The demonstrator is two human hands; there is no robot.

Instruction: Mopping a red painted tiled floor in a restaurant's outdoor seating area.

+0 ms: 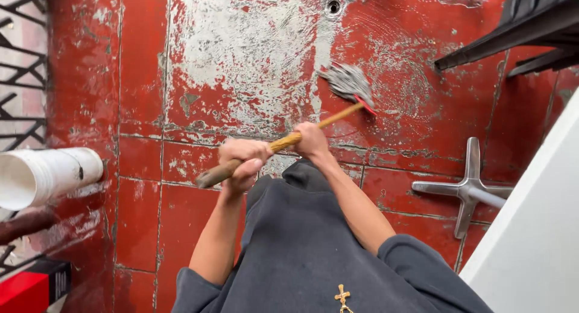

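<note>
Both hands were clamped on one wooden mop handle (283,143), which ran diagonally from the lower left of centre up toward the right of centre. Left hand (242,159): grip closed around the lower end of the handle, near its dark butt, fingers wrapped over the top. Right hand (312,139): grip closed around the handle further up, just beside the left hand, at the middle of the frame.

Mop head (348,82), one: grey stringy strands with a red clamp where it met the handle, pressed against the floor in the upper centre-right of the frame, well beyond the hands.

Floor (145,186), one: red painted tiles, the paint worn away to grey in a large patch at upper centre, with swirled wet marks near the mop head. Drain hole (333,6), one: small and round, at the top centre.

Forearms, two: bare, emerging from the pushed-up sleeves of a dark grey sweatshirt (301,246) at the bottom centre. Cross pendant (342,296), one: gold-coloured, hanging at the bottom edge.

White pipe (42,175), one: lying across the left edge. Red and black box (33,286), one: lower left corner. Metal cross-shaped base (467,189), one, with four arms: on the floor at right. Black slatted furniture (518,29): upper right corner, count unclear. White slanted panel (537,240), one: lower right.
</note>
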